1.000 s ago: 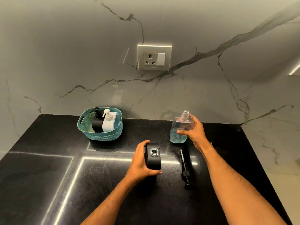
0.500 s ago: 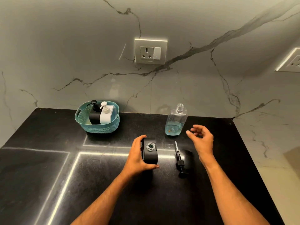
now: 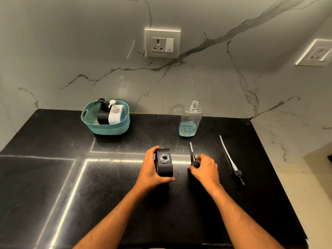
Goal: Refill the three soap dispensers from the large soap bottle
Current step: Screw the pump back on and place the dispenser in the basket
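Right hand (image 3: pixel 204 168) moved from bottle (image 3: pixel 190 119), grip pinching pump (image 3: pixel 193 159), left hand (image 3: pixel 152 168) grip clasping dispenser (image 3: pixel 164 164)

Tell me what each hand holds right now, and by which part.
Left hand grips the open black dispenser by its sides. Right hand pinches the black pump at its head.

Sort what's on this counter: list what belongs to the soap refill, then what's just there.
Job:
left hand gripping open black dispenser
right hand on black pump
clear soap bottle
second pump
two dispensers in teal basket

Just there:
wall sockets
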Demonstrator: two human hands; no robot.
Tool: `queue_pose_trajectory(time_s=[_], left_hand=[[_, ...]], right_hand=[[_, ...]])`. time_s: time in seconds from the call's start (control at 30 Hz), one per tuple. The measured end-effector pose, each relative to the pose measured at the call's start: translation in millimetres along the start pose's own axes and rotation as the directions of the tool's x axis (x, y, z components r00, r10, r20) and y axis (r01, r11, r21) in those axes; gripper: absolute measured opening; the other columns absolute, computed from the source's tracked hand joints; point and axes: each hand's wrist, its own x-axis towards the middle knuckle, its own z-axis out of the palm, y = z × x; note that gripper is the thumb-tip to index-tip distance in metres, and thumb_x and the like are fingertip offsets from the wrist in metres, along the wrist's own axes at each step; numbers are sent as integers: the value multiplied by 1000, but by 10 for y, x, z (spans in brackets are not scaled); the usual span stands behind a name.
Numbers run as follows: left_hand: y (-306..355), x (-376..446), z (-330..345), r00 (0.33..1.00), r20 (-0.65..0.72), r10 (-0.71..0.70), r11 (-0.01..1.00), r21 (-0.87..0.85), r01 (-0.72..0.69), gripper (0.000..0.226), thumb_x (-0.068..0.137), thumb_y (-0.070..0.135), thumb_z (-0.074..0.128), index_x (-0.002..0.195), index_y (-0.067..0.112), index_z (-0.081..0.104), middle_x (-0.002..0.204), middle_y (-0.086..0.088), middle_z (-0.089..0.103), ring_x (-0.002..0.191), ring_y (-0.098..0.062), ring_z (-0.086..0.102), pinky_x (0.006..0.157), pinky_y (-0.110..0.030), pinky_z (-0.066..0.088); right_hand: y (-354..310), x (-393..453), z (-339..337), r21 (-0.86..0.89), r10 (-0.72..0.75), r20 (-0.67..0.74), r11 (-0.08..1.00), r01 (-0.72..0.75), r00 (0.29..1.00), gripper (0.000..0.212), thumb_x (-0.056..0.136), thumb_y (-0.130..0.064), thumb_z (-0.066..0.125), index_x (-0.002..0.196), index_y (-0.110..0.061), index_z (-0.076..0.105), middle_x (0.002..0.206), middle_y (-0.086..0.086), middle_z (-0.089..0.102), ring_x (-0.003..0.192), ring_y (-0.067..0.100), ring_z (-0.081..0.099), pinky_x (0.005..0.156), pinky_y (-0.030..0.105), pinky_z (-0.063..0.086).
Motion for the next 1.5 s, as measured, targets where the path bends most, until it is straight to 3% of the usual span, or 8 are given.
queue_pose_trajectory(time_s=[0.23, 0.37, 0.57, 0.93, 1.03, 1.13, 1.3, 1.5], left_hand=[[-11, -77, -34, 1000, 12, 3, 1000, 15, -4, 127, 46, 54, 101, 150, 34, 30, 146, 17, 38, 135, -4, 47, 113, -36, 49], [-25, -100, -76, 999, 41, 9, 1000, 13, -10, 125, 49, 48, 102, 149, 38, 27, 146, 16, 38, 134, -3, 48, 111, -35, 50], [-42, -111, -70, 999, 48, 2, 1000, 12, -2, 124, 49, 43, 102, 147, 43, 26, 145, 15, 39, 134, -10, 50, 109, -41, 52], [-105, -82, -76, 997, 76, -6, 1000, 9, 6, 128, 48, 44, 102, 148, 43, 23, 146, 14, 38, 133, -16, 52, 109, -44, 52], [-109, -77, -78, 997, 83, -4, 1000, -1, 4, 127, 48, 44, 102, 147, 43, 24, 144, 17, 36, 133, -15, 51, 108, -44, 53], [-123, -75, -81, 996, 87, -18, 1000, -7, 19, 128, 48, 44, 103, 148, 44, 23, 146, 15, 36, 132, -16, 53, 107, -43, 54], [-129, -60, -71, 996, 92, -16, 1000, -2, 17, 128, 49, 45, 102, 148, 43, 21, 146, 14, 36, 131, -14, 53, 105, -43, 55], [-138, -54, -74, 998, 63, 3, 1000, 1, -3, 124, 49, 44, 103, 137, 62, 18, 144, 16, 36, 131, -12, 51, 105, -42, 55]], right_hand=[[-200, -118, -169, 166, -4, -104, 986, 22, 995, 28, 72, -20, 83, 88, -23, 62, 82, -7, 68, 80, 17, 67, 76, 37, 55], [-507, -177, -418, 226, -139, -153, 959, 172, 978, 27, 69, -16, 82, 88, -27, 66, 80, -12, 68, 75, 5, 66, 68, 27, 56], [-1039, -345, -887, 183, -342, -194, 908, 376, 920, 30, 71, -18, 81, 101, -23, 79, 93, -8, 74, 84, 4, 68, 79, 21, 58], [-1446, -636, -1184, -10, -422, 18, 906, 422, 906, 27, 68, -36, 74, 94, -30, 78, 86, -11, 71, 83, 11, 67, 86, 43, 57], [-1516, -615, -1133, -110, -423, 80, 896, 430, 903, 22, 73, -34, 75, 95, -29, 77, 84, -12, 65, 85, 10, 59, 94, 40, 48], [-1628, -564, -1069, -193, -419, 153, 876, 443, 895, 23, 75, -34, 74, 98, -31, 76, 84, -14, 60, 85, 10, 52, 90, 36, 37], [-1811, -466, -880, -286, -416, 271, 826, 485, 868, 26, 75, -26, 71, 100, -26, 70, 94, -6, 69, 92, 18, 61, 89, 41, 38], [-1808, -414, -583, -321, -393, 391, 789, 524, 832, 18, 76, -16, 67, 93, -21, 69, 90, -2, 67, 91, 21, 62, 85, 40, 38]])
